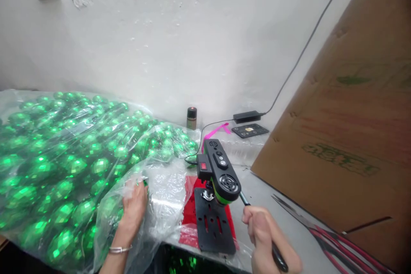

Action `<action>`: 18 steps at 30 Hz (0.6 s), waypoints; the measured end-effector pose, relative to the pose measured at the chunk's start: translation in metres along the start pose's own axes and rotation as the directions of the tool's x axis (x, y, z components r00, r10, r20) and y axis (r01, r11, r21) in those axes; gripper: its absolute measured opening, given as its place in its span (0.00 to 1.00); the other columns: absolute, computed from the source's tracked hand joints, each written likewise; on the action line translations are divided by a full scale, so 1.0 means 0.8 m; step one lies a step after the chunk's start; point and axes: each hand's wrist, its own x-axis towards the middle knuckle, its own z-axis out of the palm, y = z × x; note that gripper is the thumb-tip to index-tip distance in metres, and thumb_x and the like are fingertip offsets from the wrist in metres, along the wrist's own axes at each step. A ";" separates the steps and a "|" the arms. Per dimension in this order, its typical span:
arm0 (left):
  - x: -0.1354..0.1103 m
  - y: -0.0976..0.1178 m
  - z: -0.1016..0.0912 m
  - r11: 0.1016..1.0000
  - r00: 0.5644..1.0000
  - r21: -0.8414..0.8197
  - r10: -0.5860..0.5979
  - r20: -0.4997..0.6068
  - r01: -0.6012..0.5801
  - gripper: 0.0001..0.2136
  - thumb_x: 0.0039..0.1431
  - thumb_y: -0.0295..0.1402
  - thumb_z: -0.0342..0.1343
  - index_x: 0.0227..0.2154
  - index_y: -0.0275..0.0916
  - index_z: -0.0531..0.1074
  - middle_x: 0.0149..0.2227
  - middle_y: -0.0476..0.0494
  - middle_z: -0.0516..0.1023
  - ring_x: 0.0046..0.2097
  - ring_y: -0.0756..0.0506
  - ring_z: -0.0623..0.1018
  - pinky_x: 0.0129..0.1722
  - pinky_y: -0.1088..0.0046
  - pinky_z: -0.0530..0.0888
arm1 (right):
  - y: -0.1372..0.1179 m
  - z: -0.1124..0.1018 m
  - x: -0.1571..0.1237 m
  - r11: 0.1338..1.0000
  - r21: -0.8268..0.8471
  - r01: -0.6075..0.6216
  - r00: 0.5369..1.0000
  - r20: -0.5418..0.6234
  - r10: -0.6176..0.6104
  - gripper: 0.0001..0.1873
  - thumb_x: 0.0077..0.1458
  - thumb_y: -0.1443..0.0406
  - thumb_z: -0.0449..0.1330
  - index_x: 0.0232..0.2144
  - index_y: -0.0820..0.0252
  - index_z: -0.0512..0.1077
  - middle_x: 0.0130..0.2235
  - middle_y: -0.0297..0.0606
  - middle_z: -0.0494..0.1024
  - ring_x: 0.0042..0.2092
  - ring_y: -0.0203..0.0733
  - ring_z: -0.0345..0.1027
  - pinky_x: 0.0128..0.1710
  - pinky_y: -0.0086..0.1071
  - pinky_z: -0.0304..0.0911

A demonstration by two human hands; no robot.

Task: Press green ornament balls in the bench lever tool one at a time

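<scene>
Right hand (268,239) on the handle (279,259), left at the bag

My right fingers are curled closed around the handle, whose metal rod runs up to the black machine (222,169). The machine stands on its dark base plate (213,224) on the bench (272,216), with a red sheet (189,209) beneath the plate. At my left hand (134,205), the fingers are partly bent at the edge of the clear bag (107,209); film veils their tips, so I can't tell whether they grip anything. Shiny green balls (101,165) fill the bag on my left. On my right I see red-handled scissors (324,235) beside a cardboard box (346,120). Behind the machine, a small bottle (192,118) stands near the wall (160,43).
</scene>
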 end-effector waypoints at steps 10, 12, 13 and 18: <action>0.016 0.003 -0.032 0.981 0.910 0.194 -0.083 0.406 0.003 0.27 0.59 0.32 0.62 0.63 0.41 0.74 0.61 0.30 0.83 0.65 0.28 0.78 0.61 0.52 0.76 | 0.012 -0.007 -0.002 0.999 -0.015 0.047 0.997 0.056 -0.046 0.22 0.77 0.54 0.56 0.29 0.56 0.69 0.30 0.35 0.70 0.28 0.36 0.60 0.29 0.35 0.53; 0.018 0.011 -0.034 0.991 0.931 0.054 -0.132 0.339 0.121 0.28 0.60 0.44 0.64 0.62 0.42 0.74 0.61 0.30 0.82 0.65 0.25 0.79 0.61 0.49 0.76 | 0.017 -0.012 0.002 0.994 -0.024 0.102 0.990 0.100 -0.099 0.21 0.77 0.57 0.56 0.29 0.56 0.69 0.29 0.33 0.69 0.27 0.35 0.57 0.28 0.34 0.52; 0.016 0.016 -0.035 0.976 0.937 -0.074 -0.172 0.303 0.204 0.32 0.58 0.50 0.66 0.62 0.43 0.73 0.61 0.30 0.82 0.64 0.24 0.79 0.61 0.48 0.76 | 0.019 -0.015 0.004 0.990 -0.029 0.138 0.983 0.125 -0.133 0.20 0.77 0.59 0.55 0.30 0.56 0.70 0.29 0.33 0.68 0.26 0.35 0.56 0.27 0.33 0.51; -0.020 0.059 -0.024 0.379 0.875 -0.795 -0.302 0.378 0.474 0.41 0.52 0.58 0.70 0.65 0.43 0.71 0.63 0.35 0.81 0.61 0.30 0.82 0.60 0.55 0.79 | 0.019 -0.019 0.014 0.971 -0.050 0.234 0.959 0.175 -0.222 0.19 0.77 0.62 0.54 0.29 0.55 0.69 0.27 0.31 0.68 0.25 0.33 0.56 0.24 0.31 0.50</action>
